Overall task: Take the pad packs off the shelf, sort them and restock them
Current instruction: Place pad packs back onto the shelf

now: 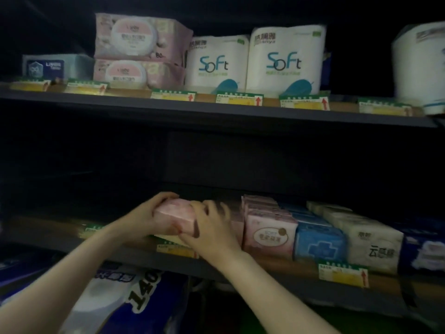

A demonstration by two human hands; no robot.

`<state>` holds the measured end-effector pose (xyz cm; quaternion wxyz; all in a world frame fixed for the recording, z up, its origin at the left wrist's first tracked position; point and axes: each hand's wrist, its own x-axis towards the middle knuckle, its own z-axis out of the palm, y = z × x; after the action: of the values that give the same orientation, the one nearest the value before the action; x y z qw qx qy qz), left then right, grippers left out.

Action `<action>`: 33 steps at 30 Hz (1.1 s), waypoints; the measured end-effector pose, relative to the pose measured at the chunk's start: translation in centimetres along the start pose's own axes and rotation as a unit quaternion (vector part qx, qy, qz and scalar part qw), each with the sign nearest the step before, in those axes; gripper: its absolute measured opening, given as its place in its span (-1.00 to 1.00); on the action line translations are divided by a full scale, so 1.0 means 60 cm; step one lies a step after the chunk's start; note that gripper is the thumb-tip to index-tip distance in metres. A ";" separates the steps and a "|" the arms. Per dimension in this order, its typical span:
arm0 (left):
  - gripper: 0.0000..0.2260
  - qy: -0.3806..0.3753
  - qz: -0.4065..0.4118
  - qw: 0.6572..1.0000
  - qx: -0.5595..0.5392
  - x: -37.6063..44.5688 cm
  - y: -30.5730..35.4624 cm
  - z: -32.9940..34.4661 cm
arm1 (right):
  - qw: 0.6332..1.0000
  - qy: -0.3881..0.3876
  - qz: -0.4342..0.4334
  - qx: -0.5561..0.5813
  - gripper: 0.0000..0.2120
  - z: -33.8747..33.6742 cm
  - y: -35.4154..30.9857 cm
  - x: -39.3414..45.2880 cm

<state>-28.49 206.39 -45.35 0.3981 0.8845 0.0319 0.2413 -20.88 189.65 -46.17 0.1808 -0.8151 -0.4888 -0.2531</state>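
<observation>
I grip pink pack (174, 216), left hand (144, 213) and right hand (214, 227) fingers curled round it; rows of packs (269, 227) right, shelf (240, 266) left bare.

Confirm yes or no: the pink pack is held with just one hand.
No, the left hand and right hand both grip the pink pack from either side.

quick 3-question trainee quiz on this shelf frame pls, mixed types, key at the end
1. True or false: both hands grip the pink pack.
2. Which pack stands directly right of the pink row on the middle shelf? A) blue B) white C) dark blue
3. Fill in: the two rolls on the top shelf read "____".

Key: 1 true, left hand and right hand hold its two ends. 2 A, the blue pack. 3 Soft.
</observation>
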 end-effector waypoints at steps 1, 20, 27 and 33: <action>-0.35 -0.005 -0.009 1.000 -0.006 -0.002 0.002 -0.006 | 1.000 -0.007 -0.003 0.015 -0.41 0.001 0.004 0.000; -0.37 -0.109 -0.019 0.990 0.092 0.059 0.039 0.090 | 0.989 -0.140 0.003 0.038 -0.52 -0.071 0.166 0.007; -0.34 -0.090 -0.039 0.990 0.103 0.055 0.038 0.088 | 0.989 -0.141 -0.019 0.035 -0.60 -0.068 0.166 0.018; -0.25 -0.090 -0.049 0.978 0.179 0.047 0.054 0.087 | 0.990 -0.134 -0.041 0.021 -0.62 -0.071 0.163 0.017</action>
<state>-24.06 201.29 -44.87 0.2456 0.9569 0.0824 0.1313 -12.78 183.62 -42.60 0.1199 -0.8168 -0.5471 -0.1384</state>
